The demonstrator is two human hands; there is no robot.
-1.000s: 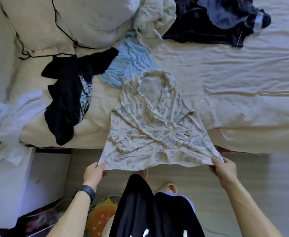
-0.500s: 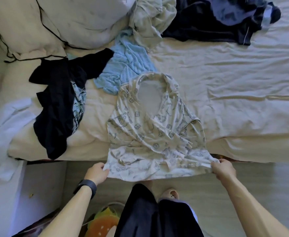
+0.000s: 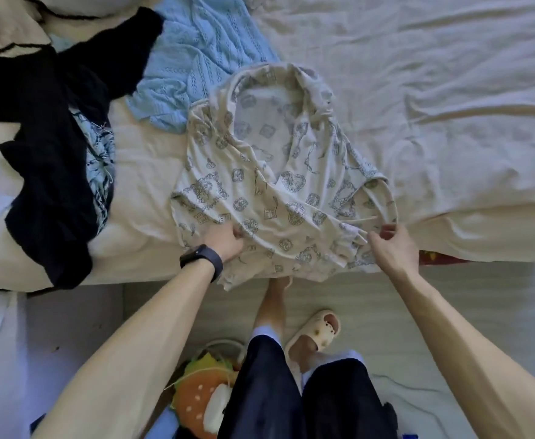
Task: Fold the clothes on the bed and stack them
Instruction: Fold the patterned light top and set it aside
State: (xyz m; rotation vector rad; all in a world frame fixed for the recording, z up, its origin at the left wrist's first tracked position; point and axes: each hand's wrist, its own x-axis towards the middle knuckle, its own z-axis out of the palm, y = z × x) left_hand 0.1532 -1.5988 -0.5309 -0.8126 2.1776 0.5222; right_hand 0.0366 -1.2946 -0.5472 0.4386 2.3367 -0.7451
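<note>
Head view, printed shirt (image 3: 275, 185) on bed (image 3: 449, 122), gripped by left hand (image 3: 222, 243), right hand (image 3: 393, 248)

Cream printed shirt (image 3: 275, 185) spread at frame centre on the bed (image 3: 449, 106), left grip (image 3: 225, 240) holding its lower left edge, right grip (image 3: 394, 248) pinching the sleeve hem at right, black garment (image 3: 47, 153) at left, blue knit (image 3: 196, 58) above

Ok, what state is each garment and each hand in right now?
bed: sheet wrinkled.
printed top: unfolded, spread at the bed's edge, hem hanging over it.
left hand: grips the top's left side.
right hand: pinches the top's right sleeve edge.
blue knit: unfolded, crumpled beside the top.
black garment: unfolded, bunched, draped over the bed's edge.
</note>
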